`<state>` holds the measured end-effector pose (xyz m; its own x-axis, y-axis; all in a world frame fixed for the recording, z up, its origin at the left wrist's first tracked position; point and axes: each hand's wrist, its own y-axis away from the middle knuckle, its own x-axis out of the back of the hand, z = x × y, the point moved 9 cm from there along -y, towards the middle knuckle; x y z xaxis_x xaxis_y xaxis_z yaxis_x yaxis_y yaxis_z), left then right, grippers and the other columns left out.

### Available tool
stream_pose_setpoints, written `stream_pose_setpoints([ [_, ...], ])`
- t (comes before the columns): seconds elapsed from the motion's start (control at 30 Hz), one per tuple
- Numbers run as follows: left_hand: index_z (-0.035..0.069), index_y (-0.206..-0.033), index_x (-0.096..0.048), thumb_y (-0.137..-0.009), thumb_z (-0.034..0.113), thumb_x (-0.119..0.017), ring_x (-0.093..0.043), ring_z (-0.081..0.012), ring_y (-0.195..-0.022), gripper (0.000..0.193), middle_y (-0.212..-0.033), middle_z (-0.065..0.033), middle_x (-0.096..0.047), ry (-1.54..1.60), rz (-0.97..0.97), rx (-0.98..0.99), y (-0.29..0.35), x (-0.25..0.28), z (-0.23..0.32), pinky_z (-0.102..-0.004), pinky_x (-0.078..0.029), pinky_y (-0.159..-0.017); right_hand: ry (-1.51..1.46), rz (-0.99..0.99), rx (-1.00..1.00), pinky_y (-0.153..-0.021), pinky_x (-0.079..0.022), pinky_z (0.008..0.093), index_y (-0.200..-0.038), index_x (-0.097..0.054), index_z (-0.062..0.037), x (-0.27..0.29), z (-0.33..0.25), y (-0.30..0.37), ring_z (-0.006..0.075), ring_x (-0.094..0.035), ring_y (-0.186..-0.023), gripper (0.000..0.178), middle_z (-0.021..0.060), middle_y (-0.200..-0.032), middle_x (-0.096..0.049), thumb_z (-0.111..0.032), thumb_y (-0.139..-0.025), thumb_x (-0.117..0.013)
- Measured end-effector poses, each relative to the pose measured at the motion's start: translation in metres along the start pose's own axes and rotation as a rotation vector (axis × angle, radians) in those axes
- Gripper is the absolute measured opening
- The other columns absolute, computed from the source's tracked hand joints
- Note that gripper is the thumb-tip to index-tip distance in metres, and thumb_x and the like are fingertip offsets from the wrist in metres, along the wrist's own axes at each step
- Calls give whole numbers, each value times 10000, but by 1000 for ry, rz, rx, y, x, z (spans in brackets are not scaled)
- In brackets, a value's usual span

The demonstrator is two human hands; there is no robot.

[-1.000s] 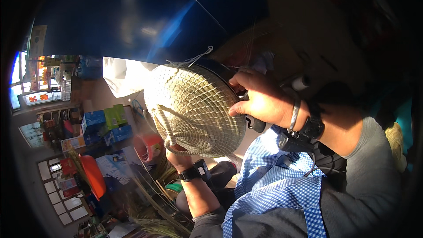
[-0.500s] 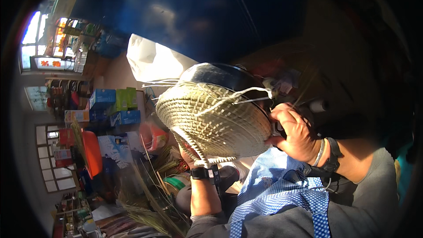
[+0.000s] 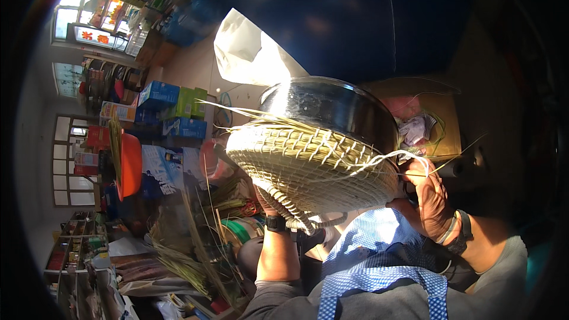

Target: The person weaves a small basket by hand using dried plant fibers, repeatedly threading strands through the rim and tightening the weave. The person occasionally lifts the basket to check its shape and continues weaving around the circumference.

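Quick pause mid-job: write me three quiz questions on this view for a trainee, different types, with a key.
1. Multiple choice: what shows just above the rim of the pale, round, woven straw piece in the picture?
A) a yellow plastic bucket
B) a black, shiny, round vessel
C) a clear glass jar

2. True or false: the right hand is nearer than the left hand to the straw piece's pale, curved, rope-like handle.

3. Fill in: the blue-and-white cloth apron has a ____ pattern.

Key: 1. B. 2. False; the left hand is nearer, and the right is by the straw piece's right end. 3. Checked.
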<state>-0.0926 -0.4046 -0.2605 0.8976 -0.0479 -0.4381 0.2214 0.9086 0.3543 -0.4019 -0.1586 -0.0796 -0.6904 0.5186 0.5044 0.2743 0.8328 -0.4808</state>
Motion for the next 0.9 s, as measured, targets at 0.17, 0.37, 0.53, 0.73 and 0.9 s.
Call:
stream_pose_setpoints([
  [0.17,112,-1312,-523,-855,635,-618,-625,-239,-1050,701,-1166,-39,-635,16,23,-11,1,2,1,-410,-523,-872,69,-36,35,-965,-466,518,-1174,-503,34,-3,1,3,431,-581,-1054,636,244,-1102,-571,-91,-668,-867],
  [0.37,123,-1338,-508,-819,696,-641,-626,-231,-1056,785,-1183,-28,-631,-50,70,-59,5,1,11,-393,-528,-867,39,-26,14,-970,-470,467,-1205,-490,15,-3,8,4,402,-575,-1112,674,226,-1191,-566,-96,-667,-880],
  [0.53,130,-1402,-457,-800,751,-636,-616,-227,-1089,883,-1249,-25,-606,9,67,3,4,-5,6,-389,-531,-862,62,-41,-102,-928,-485,404,-1242,-488,4,-4,23,2,347,-591,-1079,631,203,-1175,-574,-63,-720,-836],
  [0.73,110,-1511,-370,-890,705,-547,-467,-278,-1303,878,-1477,-82,-464,56,-91,-107,2,-9,15,-451,-381,-1084,-50,-39,-199,-901,-482,458,-1174,-553,-40,-10,27,2,402,-582,-1026,488,199,-1123,-598,-45,-739,-773],
  [0.9,83,-1477,-431,-942,581,-570,-461,-276,-1310,744,-1478,-71,-478,226,-1,-107,2,7,10,-443,-339,-1126,77,-56,-244,-820,-478,452,-1121,-558,-38,-14,29,4,394,-572,-941,404,189,-1028,-581,-84,-775,-761],
])
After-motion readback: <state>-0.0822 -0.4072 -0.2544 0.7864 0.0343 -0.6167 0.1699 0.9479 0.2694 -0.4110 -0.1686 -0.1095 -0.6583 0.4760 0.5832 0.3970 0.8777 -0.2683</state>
